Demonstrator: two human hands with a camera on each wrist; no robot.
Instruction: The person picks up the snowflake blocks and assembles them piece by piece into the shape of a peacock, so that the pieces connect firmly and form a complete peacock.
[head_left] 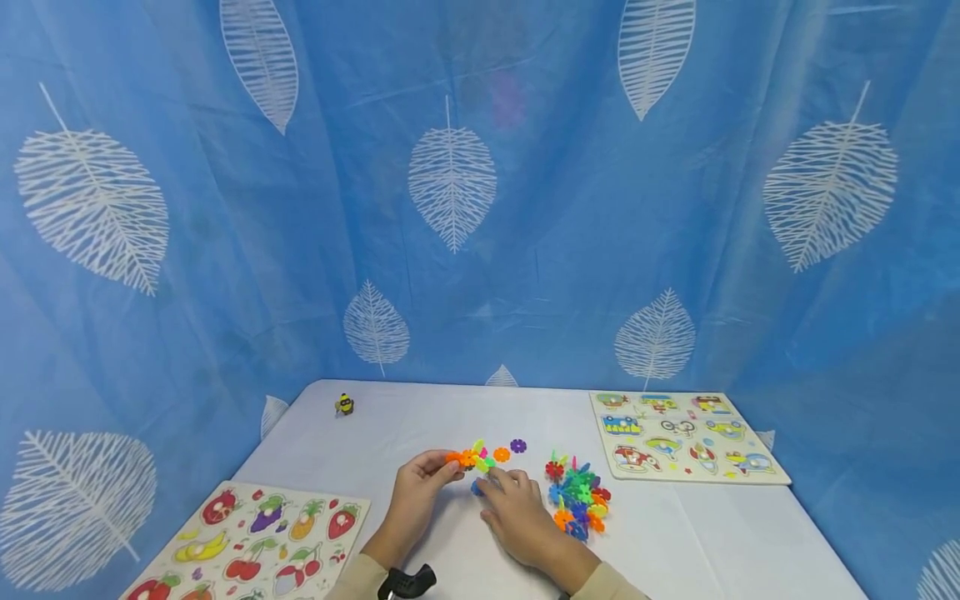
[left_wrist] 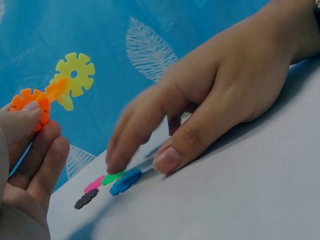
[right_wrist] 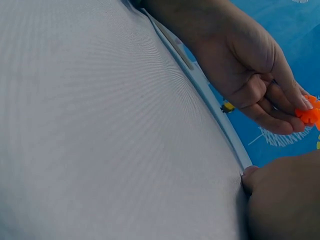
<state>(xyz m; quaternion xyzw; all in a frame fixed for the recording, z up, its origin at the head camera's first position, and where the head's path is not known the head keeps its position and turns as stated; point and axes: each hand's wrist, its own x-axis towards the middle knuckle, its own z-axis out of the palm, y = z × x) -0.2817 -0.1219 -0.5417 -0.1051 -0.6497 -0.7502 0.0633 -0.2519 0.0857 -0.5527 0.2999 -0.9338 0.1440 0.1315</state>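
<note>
My left hand (head_left: 422, 490) pinches an orange flower-shaped disc (left_wrist: 24, 99) between thumb and fingers, held above the white table. Linked to that disc are another orange piece (left_wrist: 55, 91) and yellow notched discs (left_wrist: 75, 74). Palm down, my right hand (head_left: 522, 515) reaches over the tabletop with loosely bent fingers. Its fingertips come right at a green disc (left_wrist: 113, 178), and a blue disc (left_wrist: 126, 182) lies beside it. Close by are a pink disc (left_wrist: 94, 185) and a dark purple one (head_left: 518, 446). A loose orange disc (head_left: 502, 454) lies just beyond the hands.
Right of my right hand sits a heap of mixed-colour flower discs (head_left: 579, 492). A vehicle puzzle board (head_left: 701, 473) lies at the back right, a fruit puzzle board (head_left: 300, 500) at the front left. A small bee figure (head_left: 344, 404) stands at the back left; blue curtains (head_left: 480, 292) surround the table.
</note>
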